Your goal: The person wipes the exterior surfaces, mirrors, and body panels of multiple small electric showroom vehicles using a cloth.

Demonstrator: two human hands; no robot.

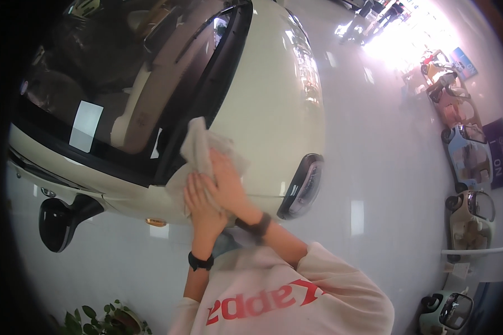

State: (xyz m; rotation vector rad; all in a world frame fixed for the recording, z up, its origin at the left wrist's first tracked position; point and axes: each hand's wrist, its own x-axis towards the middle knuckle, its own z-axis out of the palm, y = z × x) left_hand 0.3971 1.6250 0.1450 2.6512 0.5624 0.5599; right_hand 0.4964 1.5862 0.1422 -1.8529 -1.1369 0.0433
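Observation:
A pale cloth [195, 144] lies bunched on the hood [260, 109] of a cream-coloured small car, beside the base of the windshield. My right hand [228, 180] presses on its middle, and one cloth fold stands up beside the fingers. Against the cloth's near part, by the fender edge, rests my left hand [203, 209], its fingers extended. The two hands are close together and partly overlap in view. Some of the cloth under them is hidden and slightly blurred. Both wrists wear dark bands.
A black side mirror [58, 222] juts out at left, with an orange side marker [156, 222] nearby. The headlight [302, 186] is to the right of my hands. A potted plant [121, 320] stands on the glossy floor [356, 259]. Several small cars [471, 155] line the right side.

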